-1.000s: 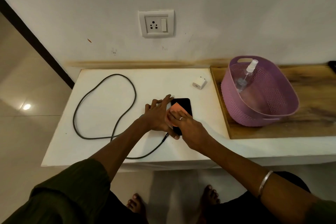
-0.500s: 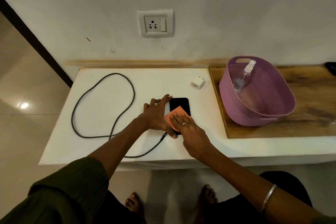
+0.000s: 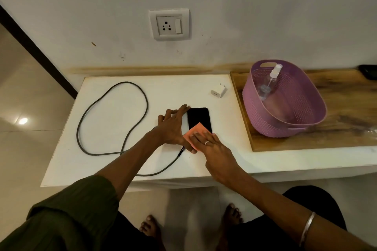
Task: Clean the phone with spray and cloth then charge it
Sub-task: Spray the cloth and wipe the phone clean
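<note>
A black phone (image 3: 198,117) lies flat, screen up, on the white table (image 3: 114,165). My left hand (image 3: 172,127) rests along the phone's left edge with the fingers spread, steadying it. My right hand (image 3: 214,149) presses an orange cloth (image 3: 194,131) flat onto the phone's near end. A dark charging cable (image 3: 114,116) loops over the table's left half, its plug end lying near my left wrist. The white charger adapter (image 3: 218,90) sits behind the phone. A clear spray bottle (image 3: 269,82) leans inside the purple basket (image 3: 285,126).
A wall socket with a switch (image 3: 169,24) is on the wall above the table. The basket stands on a wooden board (image 3: 346,112) at the right. A dark object (image 3: 368,71) lies at the board's far right edge. My bare feet show below the table's front edge.
My right hand has slid the cloth toward me, from the middle of the phone to its near end, uncovering more of the screen. My left hand has stayed at the phone's left edge.
</note>
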Action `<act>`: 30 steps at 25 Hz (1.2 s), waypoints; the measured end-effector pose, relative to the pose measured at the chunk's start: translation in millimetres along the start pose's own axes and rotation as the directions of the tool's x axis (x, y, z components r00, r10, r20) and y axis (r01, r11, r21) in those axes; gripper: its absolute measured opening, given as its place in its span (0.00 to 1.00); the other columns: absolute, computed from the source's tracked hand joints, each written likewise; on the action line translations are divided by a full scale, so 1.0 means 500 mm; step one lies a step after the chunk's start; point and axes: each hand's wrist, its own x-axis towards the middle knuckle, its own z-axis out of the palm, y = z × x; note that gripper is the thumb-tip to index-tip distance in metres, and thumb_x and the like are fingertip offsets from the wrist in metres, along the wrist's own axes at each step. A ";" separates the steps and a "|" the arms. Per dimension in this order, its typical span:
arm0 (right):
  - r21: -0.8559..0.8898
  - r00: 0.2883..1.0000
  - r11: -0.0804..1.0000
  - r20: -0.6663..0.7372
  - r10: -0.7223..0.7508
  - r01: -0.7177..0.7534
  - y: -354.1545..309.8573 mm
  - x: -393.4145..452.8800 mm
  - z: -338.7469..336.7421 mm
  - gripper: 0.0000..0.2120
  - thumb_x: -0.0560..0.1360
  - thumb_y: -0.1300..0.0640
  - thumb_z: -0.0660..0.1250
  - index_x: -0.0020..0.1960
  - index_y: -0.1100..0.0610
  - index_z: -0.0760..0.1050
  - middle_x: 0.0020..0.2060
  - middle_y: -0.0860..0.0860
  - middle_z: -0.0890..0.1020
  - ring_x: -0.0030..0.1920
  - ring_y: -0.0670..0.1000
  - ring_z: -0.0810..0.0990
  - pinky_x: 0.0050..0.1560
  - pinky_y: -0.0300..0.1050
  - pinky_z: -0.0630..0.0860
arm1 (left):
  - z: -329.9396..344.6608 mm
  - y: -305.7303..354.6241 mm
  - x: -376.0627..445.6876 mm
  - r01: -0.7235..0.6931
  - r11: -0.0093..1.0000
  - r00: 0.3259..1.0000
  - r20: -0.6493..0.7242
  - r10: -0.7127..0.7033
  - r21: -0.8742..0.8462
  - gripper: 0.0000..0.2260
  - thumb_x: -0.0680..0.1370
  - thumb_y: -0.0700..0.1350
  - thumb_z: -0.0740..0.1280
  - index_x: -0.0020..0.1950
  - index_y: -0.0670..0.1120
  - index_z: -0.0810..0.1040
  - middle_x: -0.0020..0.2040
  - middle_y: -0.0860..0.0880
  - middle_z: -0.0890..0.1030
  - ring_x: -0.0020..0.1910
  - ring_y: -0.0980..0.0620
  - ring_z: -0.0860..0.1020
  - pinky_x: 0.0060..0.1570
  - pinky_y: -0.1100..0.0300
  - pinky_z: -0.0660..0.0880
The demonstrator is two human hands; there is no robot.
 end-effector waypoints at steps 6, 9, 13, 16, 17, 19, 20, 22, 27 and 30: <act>0.117 0.961 0.966 -0.123 0.246 -0.232 0.009 -0.021 -0.006 0.37 0.77 0.62 0.63 0.77 0.47 0.47 0.78 0.48 0.50 0.78 0.57 0.47 0.75 0.51 0.52 | -0.002 0.003 -0.004 0.008 1.000 1.000 0.003 -0.008 -0.014 0.68 0.46 0.74 0.75 0.77 0.59 0.43 0.78 0.49 0.58 0.76 0.43 0.53 0.71 0.40 0.55; 0.108 0.992 0.994 -0.119 0.042 -0.029 -0.021 -0.028 0.012 0.35 0.74 0.64 0.68 0.76 0.54 0.57 0.76 0.53 0.61 0.76 0.60 0.57 0.74 0.51 0.52 | -0.004 0.002 -0.002 0.001 1.000 1.000 0.007 -0.001 0.009 0.68 0.47 0.72 0.77 0.78 0.57 0.43 0.78 0.50 0.56 0.76 0.43 0.53 0.70 0.43 0.55; 0.018 0.995 1.000 -0.099 -0.009 0.011 0.019 -0.030 -0.001 0.35 0.75 0.62 0.67 0.76 0.48 0.55 0.76 0.49 0.58 0.77 0.54 0.53 0.75 0.50 0.46 | -0.002 0.001 -0.005 0.002 1.000 1.000 0.005 -0.002 0.007 0.68 0.46 0.73 0.76 0.77 0.58 0.43 0.78 0.50 0.58 0.76 0.44 0.53 0.70 0.44 0.56; 0.062 0.975 0.984 -0.138 0.174 -0.167 0.029 -0.043 -0.011 0.36 0.75 0.65 0.64 0.77 0.46 0.51 0.77 0.47 0.55 0.78 0.55 0.49 0.75 0.49 0.50 | -0.001 0.002 -0.007 0.012 1.000 1.000 -0.005 -0.012 -0.012 0.68 0.45 0.74 0.75 0.77 0.58 0.44 0.77 0.51 0.60 0.76 0.45 0.53 0.70 0.43 0.56; 0.061 0.979 0.986 -0.128 0.160 -0.153 0.017 -0.045 -0.009 0.37 0.75 0.66 0.63 0.77 0.47 0.50 0.78 0.47 0.54 0.78 0.55 0.48 0.75 0.48 0.48 | -0.002 0.003 -0.007 0.011 1.000 1.000 -0.008 -0.011 -0.009 0.68 0.45 0.74 0.75 0.77 0.58 0.44 0.77 0.51 0.60 0.75 0.44 0.53 0.70 0.43 0.56; 0.049 0.996 0.997 -0.067 0.057 -0.054 -0.012 -0.054 0.004 0.39 0.74 0.67 0.63 0.77 0.48 0.48 0.78 0.47 0.52 0.78 0.53 0.46 0.74 0.45 0.42 | -0.005 0.002 -0.004 0.002 1.000 1.000 -0.002 -0.002 0.011 0.68 0.46 0.73 0.76 0.77 0.58 0.44 0.78 0.51 0.58 0.75 0.44 0.53 0.69 0.44 0.56; 0.050 0.999 0.999 -0.044 0.018 -0.015 -0.020 -0.061 0.004 0.39 0.74 0.67 0.63 0.77 0.48 0.47 0.78 0.47 0.51 0.78 0.52 0.46 0.74 0.44 0.41 | -0.005 0.001 -0.003 -0.003 1.000 1.000 0.001 0.003 0.021 0.68 0.47 0.72 0.76 0.78 0.58 0.44 0.78 0.51 0.58 0.75 0.44 0.54 0.69 0.44 0.57; 0.066 0.999 0.998 -0.049 0.010 -0.007 -0.014 -0.074 -0.009 0.40 0.73 0.68 0.64 0.77 0.47 0.49 0.77 0.46 0.53 0.77 0.51 0.47 0.75 0.46 0.47 | -0.003 0.002 -0.005 -0.005 0.999 1.000 -0.001 0.005 0.034 0.68 0.47 0.72 0.76 0.78 0.58 0.43 0.78 0.52 0.57 0.75 0.44 0.54 0.68 0.45 0.57; 0.192 0.956 0.938 -0.002 0.293 -0.287 -0.005 -0.101 -0.021 0.38 0.76 0.66 0.64 0.77 0.46 0.48 0.77 0.48 0.57 0.76 0.58 0.55 0.68 0.51 0.69 | -0.004 0.005 -0.007 0.017 1.000 1.000 -0.002 -0.017 0.015 0.69 0.45 0.74 0.75 0.78 0.57 0.44 0.78 0.52 0.58 0.75 0.45 0.53 0.70 0.44 0.57; 0.208 0.944 0.921 0.031 0.329 -0.328 -0.013 -0.086 -0.012 0.37 0.77 0.65 0.63 0.77 0.46 0.47 0.77 0.48 0.57 0.75 0.60 0.60 0.64 0.50 0.73 | -0.005 0.005 -0.005 0.011 1.000 1.000 0.007 -0.012 0.018 0.69 0.46 0.73 0.76 0.78 0.57 0.44 0.78 0.50 0.58 0.76 0.44 0.53 0.70 0.43 0.57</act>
